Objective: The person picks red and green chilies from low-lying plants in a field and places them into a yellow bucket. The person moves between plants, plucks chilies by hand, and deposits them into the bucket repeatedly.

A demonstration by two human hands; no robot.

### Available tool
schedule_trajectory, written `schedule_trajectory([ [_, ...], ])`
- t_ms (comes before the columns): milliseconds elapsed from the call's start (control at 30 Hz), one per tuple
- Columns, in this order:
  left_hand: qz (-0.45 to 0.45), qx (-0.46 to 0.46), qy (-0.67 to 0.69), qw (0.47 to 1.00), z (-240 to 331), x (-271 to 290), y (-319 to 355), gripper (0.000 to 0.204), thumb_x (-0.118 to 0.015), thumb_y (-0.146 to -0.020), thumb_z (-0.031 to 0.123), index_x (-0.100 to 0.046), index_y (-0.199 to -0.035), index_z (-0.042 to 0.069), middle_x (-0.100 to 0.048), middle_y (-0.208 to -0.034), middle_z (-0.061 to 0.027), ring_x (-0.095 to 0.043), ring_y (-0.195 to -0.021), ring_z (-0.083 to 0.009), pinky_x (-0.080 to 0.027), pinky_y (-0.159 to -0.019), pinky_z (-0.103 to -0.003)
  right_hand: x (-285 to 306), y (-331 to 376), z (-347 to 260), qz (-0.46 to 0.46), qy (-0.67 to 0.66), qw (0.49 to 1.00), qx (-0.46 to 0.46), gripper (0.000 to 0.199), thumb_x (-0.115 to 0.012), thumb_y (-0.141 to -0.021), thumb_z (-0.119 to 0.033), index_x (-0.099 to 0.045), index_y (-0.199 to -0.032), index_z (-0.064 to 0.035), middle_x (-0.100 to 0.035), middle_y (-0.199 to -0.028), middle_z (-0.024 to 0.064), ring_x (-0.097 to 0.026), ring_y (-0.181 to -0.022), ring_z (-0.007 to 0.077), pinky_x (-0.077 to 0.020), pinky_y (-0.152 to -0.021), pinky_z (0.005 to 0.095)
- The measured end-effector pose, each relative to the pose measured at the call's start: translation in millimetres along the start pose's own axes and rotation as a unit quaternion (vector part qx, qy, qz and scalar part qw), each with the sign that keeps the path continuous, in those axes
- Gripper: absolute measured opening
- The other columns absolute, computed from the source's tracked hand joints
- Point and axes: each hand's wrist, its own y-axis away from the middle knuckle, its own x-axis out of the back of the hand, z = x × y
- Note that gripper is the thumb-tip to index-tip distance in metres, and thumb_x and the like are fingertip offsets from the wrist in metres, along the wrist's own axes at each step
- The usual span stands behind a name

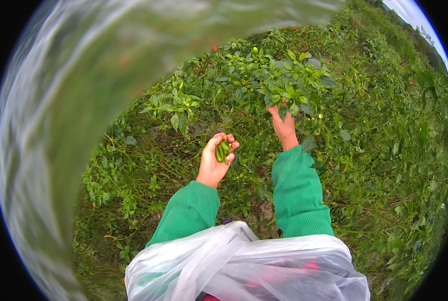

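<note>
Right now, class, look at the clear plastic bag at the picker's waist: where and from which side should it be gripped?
Grip the clear plastic bag at its crumpled upper rim, coming from above. The soft film bunches there into folds a hand can pinch, while the slack sides would likely slip away.

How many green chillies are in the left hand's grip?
3 visible green chillies, side by side across the palm of the left hand, fingers curled over them. More may be hidden beneath.

I'm seeing green ribbed knit sleeves (298, 193) on both arms, snug cuffs ending right behind each bare hand (213, 163).
</note>
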Motion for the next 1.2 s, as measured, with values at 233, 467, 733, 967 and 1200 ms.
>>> schedule_trajectory([
  [233, -0.108, -0.054, -0.207, 0.971, 1.2, -50.0, 14.9, 0.013, -0.057, -0.092, 0.021, -0.057, -0.091, 0.008, -0.054, -0.075, 0.0001, -0.054, -0.065, -0.0095, -0.031, -0.045, -0.020, 42.6, 7.1, -35.3, 0.011, -0.272, 0.951, -0.145, 0.038, -0.053, -0.091, -0.020, -0.045, -0.123, -0.0014, -0.041, -0.133, 0.0166, -0.032, -0.128, 0.0323, -0.0230, -0.108, 0.0486],
  [467, -0.080, -0.221, -0.372, 0.898, -27.5, -84.3, 8.0, 0.023, -0.065, -0.084, 0.006, -0.061, -0.105, -0.002, -0.057, -0.077, -0.0010, -0.051, -0.057, -0.0065, -0.042, -0.049, -0.022, 35.7, 21.7, -68.3, 0.021, -0.503, 0.822, -0.266, 0.041, -0.040, -0.097, -0.021, -0.035, -0.132, -0.0018, -0.035, -0.138, 0.0177, -0.035, -0.128, 0.0294, -0.0284, -0.112, 0.0409],
  [733, -0.061, -0.222, -0.441, 0.867, -25.2, -78.6, -1.6, 0.040, -0.064, -0.081, 0.002, -0.054, -0.119, -0.005, -0.053, -0.075, -0.0002, -0.050, -0.058, -0.0066, -0.042, -0.049, -0.023, 28.8, 15.2, -21.1, -0.058, 0.126, 0.961, -0.241, 0.058, -0.045, -0.092, -0.045, -0.038, -0.135, -0.0054, -0.051, -0.124, 0.0184, -0.053, -0.107, 0.0308, -0.0448, -0.088, 0.0408],
  [967, 0.044, -0.243, -0.383, 0.890, -32.3, -71.0, 7.1, 0.016, -0.062, -0.084, 0.003, -0.056, -0.097, -0.003, -0.058, -0.083, -0.0054, -0.053, -0.057, -0.0083, -0.042, -0.047, -0.024, 7.0, 16.6, -114.5, -0.118, 0.106, 0.965, -0.207, 0.049, -0.047, -0.096, -0.026, -0.029, -0.133, 0.0016, -0.046, -0.127, 0.0145, -0.050, -0.106, 0.0232, -0.0410, -0.091, 0.0371],
  [1200, 0.041, -0.027, -0.295, 0.954, -21.6, -65.6, 7.4, 0.011, -0.058, -0.089, 0.011, -0.054, -0.094, 0.002, -0.061, -0.084, -0.0093, -0.050, -0.056, -0.0103, -0.028, -0.041, -0.022, -14.4, 30.0, -169.7, -0.147, 0.067, 0.987, 0.024, 0.024, -0.055, -0.089, -0.011, -0.054, -0.111, -0.0010, -0.060, -0.098, 0.0133, -0.056, -0.085, 0.0264, -0.0456, -0.073, 0.0407],
])
